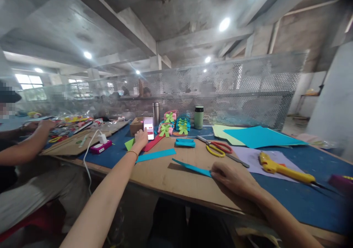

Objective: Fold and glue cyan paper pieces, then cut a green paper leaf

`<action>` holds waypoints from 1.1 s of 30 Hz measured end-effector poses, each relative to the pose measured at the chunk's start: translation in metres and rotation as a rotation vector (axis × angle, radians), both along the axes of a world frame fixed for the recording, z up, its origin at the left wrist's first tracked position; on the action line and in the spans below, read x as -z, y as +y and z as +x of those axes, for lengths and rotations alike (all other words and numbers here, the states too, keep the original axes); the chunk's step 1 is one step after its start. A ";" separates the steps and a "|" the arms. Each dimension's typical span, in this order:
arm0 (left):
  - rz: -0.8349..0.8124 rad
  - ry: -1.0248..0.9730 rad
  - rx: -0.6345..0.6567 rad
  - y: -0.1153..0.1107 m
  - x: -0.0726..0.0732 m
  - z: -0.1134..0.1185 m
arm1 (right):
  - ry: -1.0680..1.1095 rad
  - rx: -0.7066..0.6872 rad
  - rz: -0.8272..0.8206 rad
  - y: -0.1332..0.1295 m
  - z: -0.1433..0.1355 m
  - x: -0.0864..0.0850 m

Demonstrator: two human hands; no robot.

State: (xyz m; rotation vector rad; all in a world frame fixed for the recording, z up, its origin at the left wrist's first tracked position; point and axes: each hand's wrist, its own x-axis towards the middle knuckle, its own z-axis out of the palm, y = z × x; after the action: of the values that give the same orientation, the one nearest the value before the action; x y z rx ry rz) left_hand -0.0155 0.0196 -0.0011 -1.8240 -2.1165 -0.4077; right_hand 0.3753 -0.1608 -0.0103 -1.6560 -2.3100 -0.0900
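My left hand point(141, 139) reaches forward to a lit phone point(148, 129) that stands upright against a cardboard box; a finger is at its screen and the hand holds nothing. My right hand point(223, 173) rests on the cardboard sheet, fingers closed on the end of a blue paper strip point(191, 167). Another blue strip point(157, 155) lies by my left wrist, near a red strip point(153, 143). A folded blue paper piece point(185, 143) lies farther back. Behind it stand small pink and blue paper items with green bows point(183, 126).
Yellow and red scissors point(216, 148) lie right of centre, beside a yellow glue gun point(286, 171) on purple paper. Blue sheets point(259, 137) are behind. Two bottles point(199, 117) point(156, 114) stand at the back. At left are a purple power strip point(101, 147) and another person's arm.
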 end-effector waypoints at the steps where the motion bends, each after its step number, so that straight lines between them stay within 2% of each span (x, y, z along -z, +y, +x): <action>1: 0.001 0.008 0.003 0.000 0.001 0.000 | -0.005 0.000 0.002 0.000 0.000 0.000; 6: 0.010 0.036 0.020 0.001 0.003 -0.001 | -0.002 0.002 0.014 0.001 0.000 0.001; 10: 0.040 0.054 0.045 -0.006 -0.001 0.005 | 0.006 -0.004 0.008 0.000 -0.001 0.000; 13: 0.062 0.087 0.115 -0.020 -0.007 0.020 | 0.012 -0.006 0.008 -0.001 -0.001 0.000; 18: 0.146 0.159 0.321 -0.042 -0.017 0.054 | 0.019 0.005 0.004 -0.002 -0.002 -0.002; 20: 0.155 0.144 0.295 -0.041 -0.019 0.058 | 0.020 0.008 -0.007 -0.002 -0.002 -0.002; 22: 0.135 0.110 0.194 -0.035 -0.020 0.051 | 0.016 0.016 -0.008 -0.001 -0.002 -0.002; 26: 0.112 0.085 0.040 -0.020 -0.014 0.019 | 0.004 0.016 0.017 -0.001 0.000 0.000; 29: 0.091 0.099 0.003 -0.016 -0.007 0.000 | 0.001 0.004 0.021 -0.001 0.000 0.000; 33: 0.066 0.115 -0.005 -0.014 -0.002 -0.006 | 0.005 0.002 0.008 -0.001 0.000 -0.001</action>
State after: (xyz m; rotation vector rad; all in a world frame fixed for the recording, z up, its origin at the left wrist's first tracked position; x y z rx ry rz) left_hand -0.0217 0.0057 0.0011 -1.7616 -2.0063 -0.3583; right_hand 0.3749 -0.1617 -0.0093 -1.6526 -2.3019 -0.0950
